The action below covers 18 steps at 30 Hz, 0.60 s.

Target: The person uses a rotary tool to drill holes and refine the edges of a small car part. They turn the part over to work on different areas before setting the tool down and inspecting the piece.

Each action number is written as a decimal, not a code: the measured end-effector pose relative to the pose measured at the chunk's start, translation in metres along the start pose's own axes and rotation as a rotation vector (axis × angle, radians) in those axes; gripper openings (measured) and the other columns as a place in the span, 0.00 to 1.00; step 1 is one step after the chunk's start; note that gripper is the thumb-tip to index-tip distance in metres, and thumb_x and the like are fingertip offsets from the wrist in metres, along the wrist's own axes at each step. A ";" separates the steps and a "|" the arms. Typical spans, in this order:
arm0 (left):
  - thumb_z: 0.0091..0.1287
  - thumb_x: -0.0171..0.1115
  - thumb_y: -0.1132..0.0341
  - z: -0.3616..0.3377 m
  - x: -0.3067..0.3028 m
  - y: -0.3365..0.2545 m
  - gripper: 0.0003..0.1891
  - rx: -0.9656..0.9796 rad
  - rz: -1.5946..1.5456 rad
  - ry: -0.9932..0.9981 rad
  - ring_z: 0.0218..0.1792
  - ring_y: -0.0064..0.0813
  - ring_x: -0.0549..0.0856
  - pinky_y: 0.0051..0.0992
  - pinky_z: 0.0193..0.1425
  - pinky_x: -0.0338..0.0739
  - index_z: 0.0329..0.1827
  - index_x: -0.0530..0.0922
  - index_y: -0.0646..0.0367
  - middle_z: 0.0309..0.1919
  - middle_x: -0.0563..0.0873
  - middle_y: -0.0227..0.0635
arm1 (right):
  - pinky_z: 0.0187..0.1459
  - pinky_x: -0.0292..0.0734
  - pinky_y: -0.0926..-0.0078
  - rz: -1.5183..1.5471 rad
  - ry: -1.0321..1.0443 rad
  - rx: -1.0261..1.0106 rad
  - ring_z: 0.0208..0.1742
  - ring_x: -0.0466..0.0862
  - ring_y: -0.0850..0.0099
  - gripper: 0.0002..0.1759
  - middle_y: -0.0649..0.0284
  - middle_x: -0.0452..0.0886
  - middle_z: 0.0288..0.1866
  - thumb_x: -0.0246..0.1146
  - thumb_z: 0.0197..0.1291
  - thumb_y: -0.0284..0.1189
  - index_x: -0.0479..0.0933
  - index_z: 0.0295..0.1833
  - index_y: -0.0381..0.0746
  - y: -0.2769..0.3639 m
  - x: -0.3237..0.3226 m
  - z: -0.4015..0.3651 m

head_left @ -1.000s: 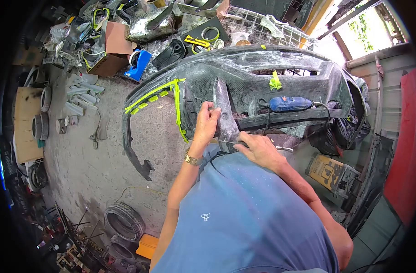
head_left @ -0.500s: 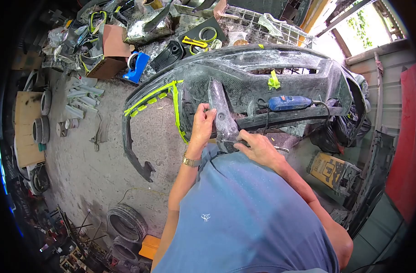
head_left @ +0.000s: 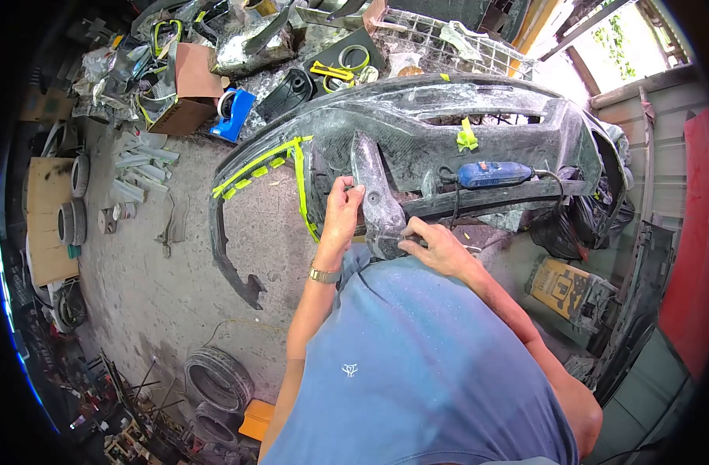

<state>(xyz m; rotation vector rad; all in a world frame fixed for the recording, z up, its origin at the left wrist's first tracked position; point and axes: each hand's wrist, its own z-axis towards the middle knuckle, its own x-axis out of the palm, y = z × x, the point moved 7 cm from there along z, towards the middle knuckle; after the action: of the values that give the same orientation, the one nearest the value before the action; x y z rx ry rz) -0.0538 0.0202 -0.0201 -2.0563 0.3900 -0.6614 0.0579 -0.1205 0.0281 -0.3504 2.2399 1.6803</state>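
Note:
A long, dust-covered grey plastic-looking panel (head_left: 374,190) with a small round hole lies slanting in front of my body. My left hand (head_left: 342,211), with a metal watch on the wrist, grips its left edge between thumb and fingers. At the lower right end, my right hand (head_left: 441,252) is bent in a pinch against the panel's edge. Any small item between those fingers is hidden. Behind the panel stands a large dusty car bumper (head_left: 401,139), edged on the left with yellow-green tape (head_left: 299,182). A blue rotary tool (head_left: 492,175) rests on the bumper.
A cluttered bench at the back holds a cardboard box (head_left: 197,77), a blue tape dispenser (head_left: 232,116) and a yellow cutter (head_left: 331,71). Tyres (head_left: 219,378) lie on the floor at lower left. Black bags (head_left: 560,232) and a yellow printed sack (head_left: 560,285) are at right.
My right hand has shifted very slightly left along the panel's lower end. The left hand keeps its hold, and the panel has hardly moved.

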 end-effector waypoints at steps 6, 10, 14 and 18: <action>0.74 0.56 0.63 0.002 -0.005 0.005 0.11 0.028 -0.011 0.021 0.31 0.15 0.83 0.20 0.31 0.80 0.52 0.69 0.56 0.34 0.84 0.27 | 0.39 0.72 0.55 -0.001 -0.013 -0.036 0.39 0.81 0.47 0.14 0.47 0.81 0.34 0.63 0.64 0.35 0.70 0.46 0.37 0.006 0.001 -0.001; 0.74 0.56 0.63 0.001 -0.002 0.004 0.11 0.023 -0.035 0.011 0.31 0.15 0.83 0.20 0.31 0.80 0.52 0.69 0.56 0.34 0.84 0.27 | 0.38 0.72 0.55 -0.048 0.031 -0.028 0.38 0.81 0.46 0.13 0.48 0.81 0.33 0.62 0.65 0.35 0.70 0.46 0.37 0.006 0.001 0.000; 0.74 0.53 0.67 0.000 -0.003 0.003 0.08 0.022 -0.023 0.021 0.32 0.16 0.81 0.21 0.33 0.80 0.51 0.69 0.60 0.34 0.83 0.29 | 0.36 0.73 0.55 -0.086 0.005 -0.047 0.36 0.81 0.47 0.14 0.48 0.81 0.33 0.62 0.65 0.36 0.70 0.46 0.37 0.011 -0.003 0.003; 0.74 0.54 0.66 -0.005 -0.007 0.001 0.09 -0.010 -0.144 -0.045 0.31 0.16 0.82 0.21 0.31 0.80 0.53 0.71 0.58 0.35 0.84 0.29 | 0.36 0.73 0.57 0.009 -0.257 -0.042 0.35 0.82 0.47 0.14 0.47 0.81 0.34 0.63 0.64 0.34 0.70 0.46 0.36 0.007 -0.034 0.013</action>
<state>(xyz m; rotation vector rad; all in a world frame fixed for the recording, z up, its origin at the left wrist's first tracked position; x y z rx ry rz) -0.0623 0.0199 -0.0211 -2.1194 0.2213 -0.6992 0.0876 -0.1061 0.0440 -0.1249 2.0255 1.6738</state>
